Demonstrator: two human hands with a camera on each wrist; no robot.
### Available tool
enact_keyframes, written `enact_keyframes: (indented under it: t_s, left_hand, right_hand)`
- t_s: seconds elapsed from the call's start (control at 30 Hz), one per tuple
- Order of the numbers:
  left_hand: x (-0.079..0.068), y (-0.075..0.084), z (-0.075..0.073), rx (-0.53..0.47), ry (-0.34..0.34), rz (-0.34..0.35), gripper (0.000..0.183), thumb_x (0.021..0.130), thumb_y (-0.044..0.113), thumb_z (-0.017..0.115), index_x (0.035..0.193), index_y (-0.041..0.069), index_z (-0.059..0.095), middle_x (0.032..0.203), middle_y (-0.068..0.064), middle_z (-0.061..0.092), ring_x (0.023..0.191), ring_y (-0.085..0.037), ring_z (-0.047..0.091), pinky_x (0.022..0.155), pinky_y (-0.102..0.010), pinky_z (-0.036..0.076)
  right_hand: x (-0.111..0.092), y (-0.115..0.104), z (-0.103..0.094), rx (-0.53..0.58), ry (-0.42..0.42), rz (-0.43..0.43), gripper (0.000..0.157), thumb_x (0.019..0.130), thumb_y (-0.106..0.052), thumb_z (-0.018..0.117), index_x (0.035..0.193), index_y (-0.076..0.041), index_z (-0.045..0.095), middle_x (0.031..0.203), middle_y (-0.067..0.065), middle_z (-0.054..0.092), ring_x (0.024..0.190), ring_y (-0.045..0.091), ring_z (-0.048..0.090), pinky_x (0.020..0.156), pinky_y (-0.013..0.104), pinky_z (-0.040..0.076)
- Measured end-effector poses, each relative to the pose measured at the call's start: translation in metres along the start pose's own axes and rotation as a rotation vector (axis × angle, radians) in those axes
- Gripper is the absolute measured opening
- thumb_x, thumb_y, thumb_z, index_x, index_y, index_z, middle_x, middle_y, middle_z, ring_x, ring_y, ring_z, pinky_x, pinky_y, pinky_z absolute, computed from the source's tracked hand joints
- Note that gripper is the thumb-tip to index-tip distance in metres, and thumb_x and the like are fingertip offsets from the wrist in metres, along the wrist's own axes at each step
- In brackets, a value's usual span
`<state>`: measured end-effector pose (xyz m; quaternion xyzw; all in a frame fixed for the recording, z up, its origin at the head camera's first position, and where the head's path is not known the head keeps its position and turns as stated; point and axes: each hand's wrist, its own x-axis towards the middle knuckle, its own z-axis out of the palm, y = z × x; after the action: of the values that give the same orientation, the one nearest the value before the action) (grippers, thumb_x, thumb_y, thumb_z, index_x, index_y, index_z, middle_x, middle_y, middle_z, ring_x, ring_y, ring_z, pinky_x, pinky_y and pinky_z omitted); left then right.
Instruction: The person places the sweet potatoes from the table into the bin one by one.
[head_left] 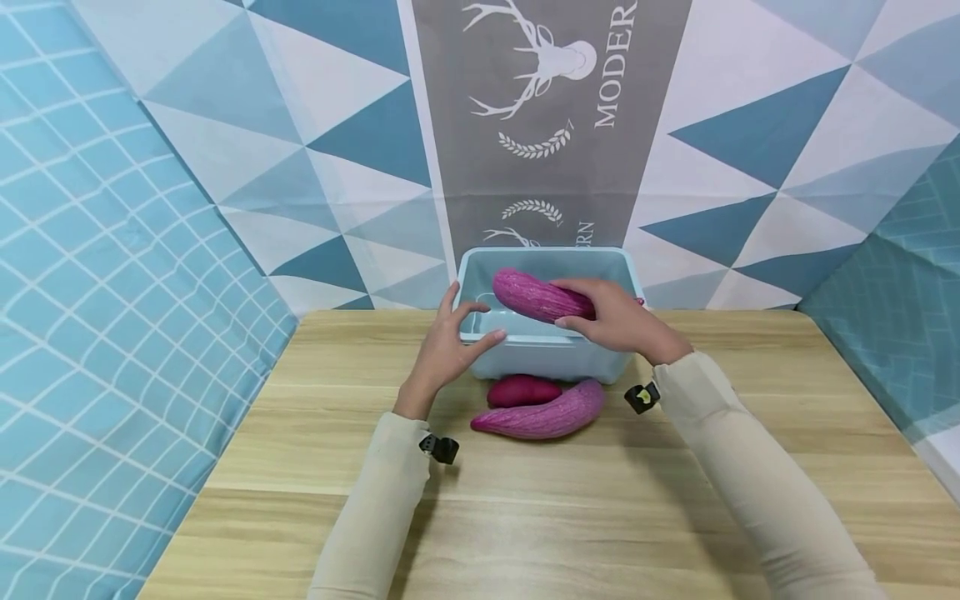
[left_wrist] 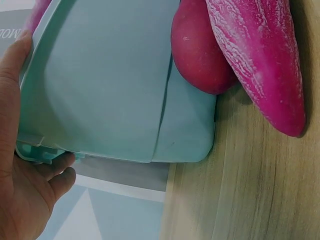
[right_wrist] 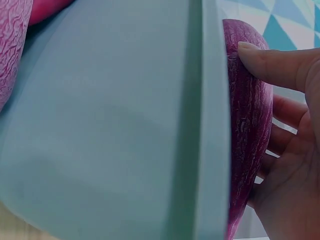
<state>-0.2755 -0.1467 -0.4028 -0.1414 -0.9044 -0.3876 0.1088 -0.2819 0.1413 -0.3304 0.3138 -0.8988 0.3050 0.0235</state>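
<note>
My right hand (head_left: 611, 317) grips a large magenta sweet potato (head_left: 532, 296) with pale streaks, holding it tilted over the light blue bin (head_left: 547, 358). In the right wrist view, the thumb lies on one side of this sweet potato (right_wrist: 245, 110) and the fingers on the other, partly behind the bin's rim (right_wrist: 212, 120). Spread around the bin's front left corner is my left hand (head_left: 446, 346), its thumb and fingers apart at the rim. A smooth dark red sweet potato (head_left: 521, 390) and a longer streaked, curved one (head_left: 543, 414) lie before the bin.
The bin stands at the back of the wooden table (head_left: 525, 508), against a patterned wall cloth (head_left: 360, 150). Blue tiled-print cloth (head_left: 112, 333) hangs along the left side, with a greener one (head_left: 900, 317) at the right.
</note>
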Motion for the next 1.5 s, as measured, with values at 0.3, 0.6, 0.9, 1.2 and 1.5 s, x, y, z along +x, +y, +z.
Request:
enact_keyframes:
  t_s: [0.3, 0.6, 0.9, 1.2, 1.5]
  left_hand:
    - [-0.002, 0.0, 0.001, 0.004, -0.004, -0.004, 0.056, 0.084, 0.067, 0.069, 0.125, 0.031, 0.062, 0.172, -0.004, 0.009, 0.144, -0.044, 0.043, 0.101, -0.06, 0.051]
    - [-0.001, 0.003, -0.004, 0.034, -0.023, 0.0, 0.051, 0.087, 0.064, 0.068, 0.126, 0.033, 0.06, 0.172, -0.003, 0.006, 0.136, -0.041, 0.053, 0.092, -0.055, 0.056]
    - [-0.001, 0.01, -0.012, 0.131, -0.088, -0.039, 0.062, 0.085, 0.068, 0.066, 0.133, 0.03, 0.057, 0.173, -0.004, 0.004, 0.142, -0.042, 0.046, 0.103, -0.06, 0.049]
    - [0.003, 0.014, -0.015, 0.17, -0.076, -0.025, 0.072, 0.083, 0.075, 0.062, 0.138, 0.03, 0.056, 0.172, -0.01, 0.009, 0.154, -0.038, 0.027, 0.111, -0.064, 0.041]
    - [0.006, 0.013, -0.01, 0.171, -0.063, -0.041, 0.077, 0.078, 0.08, 0.063, 0.137, 0.031, 0.057, 0.172, -0.008, 0.009, 0.155, -0.037, 0.025, 0.111, -0.065, 0.039]
  right_hand:
    - [0.009, 0.017, 0.016, 0.022, 0.007, 0.034, 0.053, 0.094, -0.022, 0.072, 0.143, -0.008, 0.055, 0.138, 0.016, 0.063, 0.122, 0.032, 0.062, 0.103, 0.05, 0.05]
    - [0.008, 0.019, 0.014, 0.02, 0.094, 0.023, 0.048, 0.095, -0.025, 0.071, 0.138, -0.006, 0.06, 0.139, 0.016, 0.063, 0.127, 0.037, 0.058, 0.109, 0.055, 0.044]
    - [-0.007, 0.014, 0.009, 0.032, 0.101, 0.025, 0.048, 0.093, -0.026, 0.074, 0.134, -0.005, 0.062, 0.134, 0.018, 0.065, 0.124, 0.038, 0.06, 0.108, 0.055, 0.046]
    - [-0.036, 0.005, 0.011, 0.033, 0.136, 0.021, 0.059, 0.088, -0.038, 0.078, 0.138, -0.012, 0.061, 0.14, 0.012, 0.063, 0.131, 0.032, 0.057, 0.109, 0.055, 0.045]
    - [-0.064, -0.01, 0.029, 0.063, 0.24, -0.083, 0.054, 0.081, -0.028, 0.086, 0.131, -0.016, 0.067, 0.133, 0.005, 0.068, 0.125, 0.026, 0.061, 0.106, 0.046, 0.048]
